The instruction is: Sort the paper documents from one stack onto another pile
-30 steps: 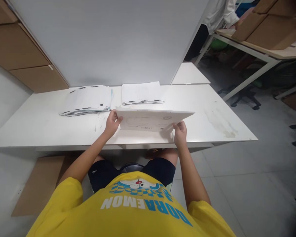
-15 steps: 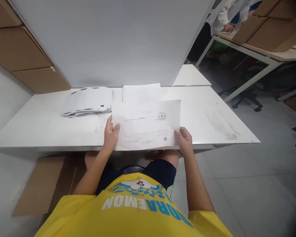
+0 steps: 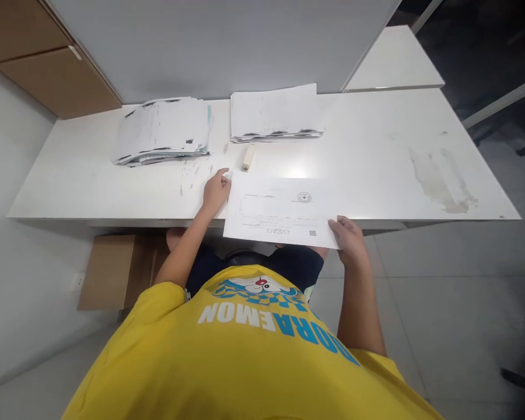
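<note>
A white printed sheet of paper point(image 3: 280, 211), with a round star seal and a small square code, extends past the front edge of the desk. My right hand point(image 3: 350, 238) pinches its right edge, thumb on top. At the sheet's upper left edge is my left hand point(image 3: 216, 191), index finger stretched forward and the others loosely curled; I see nothing held in it. Just beyond that hand, a small cream-coloured block point(image 3: 248, 157) with a dark end lies on the desk; its kind is unclear.
Two paper stacks, a left one point(image 3: 164, 128) and a right one point(image 3: 273, 111), lie toward the back of the white desk point(image 3: 367, 157), against a grey panel point(image 3: 227, 46). Cardboard boxes point(image 3: 65, 76) stand at the left; another box point(image 3: 107, 271) is under the desk. A stain point(image 3: 441, 181) marks the right side.
My left hand has let go of the sheet's left edge and moved forward. The right hand still holds the sheet. The view has tilted down, and the cream block now shows.
</note>
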The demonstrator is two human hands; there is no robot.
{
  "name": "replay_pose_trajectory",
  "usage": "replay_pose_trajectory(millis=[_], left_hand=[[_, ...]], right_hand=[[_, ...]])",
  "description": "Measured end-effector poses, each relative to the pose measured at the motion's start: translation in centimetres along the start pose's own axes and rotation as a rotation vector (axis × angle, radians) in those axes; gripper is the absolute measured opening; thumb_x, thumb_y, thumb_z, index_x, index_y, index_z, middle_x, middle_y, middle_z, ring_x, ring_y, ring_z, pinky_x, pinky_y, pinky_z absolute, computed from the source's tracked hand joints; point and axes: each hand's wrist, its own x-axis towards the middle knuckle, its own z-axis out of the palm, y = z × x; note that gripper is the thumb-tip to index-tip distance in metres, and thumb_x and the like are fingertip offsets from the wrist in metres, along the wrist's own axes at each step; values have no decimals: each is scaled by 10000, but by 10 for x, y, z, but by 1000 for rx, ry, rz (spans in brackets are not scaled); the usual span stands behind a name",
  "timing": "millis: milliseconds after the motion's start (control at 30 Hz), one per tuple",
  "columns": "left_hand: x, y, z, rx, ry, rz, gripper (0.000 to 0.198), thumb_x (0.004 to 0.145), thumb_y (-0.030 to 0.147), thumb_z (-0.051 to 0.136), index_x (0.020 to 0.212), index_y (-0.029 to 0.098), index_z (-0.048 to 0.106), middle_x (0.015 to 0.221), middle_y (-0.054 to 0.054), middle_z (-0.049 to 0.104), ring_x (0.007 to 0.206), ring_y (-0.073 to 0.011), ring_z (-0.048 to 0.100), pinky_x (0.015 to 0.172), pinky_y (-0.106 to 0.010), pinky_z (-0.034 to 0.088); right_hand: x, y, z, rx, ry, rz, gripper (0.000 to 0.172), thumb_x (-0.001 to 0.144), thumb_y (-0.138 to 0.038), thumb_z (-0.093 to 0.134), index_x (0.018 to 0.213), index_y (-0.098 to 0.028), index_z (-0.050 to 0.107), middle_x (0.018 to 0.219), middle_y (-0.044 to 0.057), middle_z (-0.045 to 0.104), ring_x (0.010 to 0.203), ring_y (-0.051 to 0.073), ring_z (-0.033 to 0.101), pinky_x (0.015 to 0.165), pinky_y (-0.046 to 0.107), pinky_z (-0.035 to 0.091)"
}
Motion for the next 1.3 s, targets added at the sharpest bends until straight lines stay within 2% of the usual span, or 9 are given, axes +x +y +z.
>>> replay_pose_trajectory(millis=[200,333,567,700,800,933,1133,1300], left_hand=[[42,6,11,103,47,112,387,863,129,549,1230,163,664,978,-88,721,929,-240,659,907,-355,490],[55,0,12,245,81,250,366,875,205,551,1216,146,669,999,-124,708,1003,-300,637,954,-423,478],[46,-4,14,333,42,246,402,893,192,538,1283,181,638,1059,-117,699,1040,-301,620,957,-433,478],[38,1,15,363,44,245,446,930,214,509,1365,145,581,1220,-145,668,1148,-318,582,1007,-454,458],[30,6,14,373,43,334,505,952,211,470,1448,121,506,1388,-159,598,1263,-316,532,1068,-458,434],[22,11,14,420,-38,489,543,961,141,402,1500,166,464,1540,-102,506,1376,-283,472,1116,-454,403],[23,5,15,505,-93,540,597,926,66,390,1505,185,478,1546,-86,503,1391,-261,502,1093,-445,433],[28,-17,26,580,15,573,645,876,-19,390,1467,197,535,1505,-85,549,1377,-261,533,1070,-442,451]], right_hand=[[-1,-7,23,74,167,-5,395,501,-450,839,737,-217,622,683,3,677,638,182,618,584,288,501],[1,-11,32,73,107,5,409,500,-491,843,702,-207,628,643,5,667,610,188,613,575,300,514],[-2,0,24,86,39,0,338,578,-467,826,742,-225,656,691,10,695,626,201,637,562,302,523],[-2,1,22,90,55,35,328,565,-438,831,767,-237,669,705,5,707,635,206,650,565,308,541],[-2,-1,21,91,97,56,328,531,-414,839,744,-246,655,703,-1,711,633,206,654,542,304,538],[-1,-3,21,98,92,84,330,519,-409,833,737,-252,643,707,0,716,628,205,657,533,303,536],[-6,-10,31,62,147,93,392,475,-469,805,741,-257,609,718,20,717,674,239,669,581,336,553],[-2,-4,33,-24,150,62,469,536,-555,796,821,-217,638,777,49,730,828,293,697,694,363,563]])
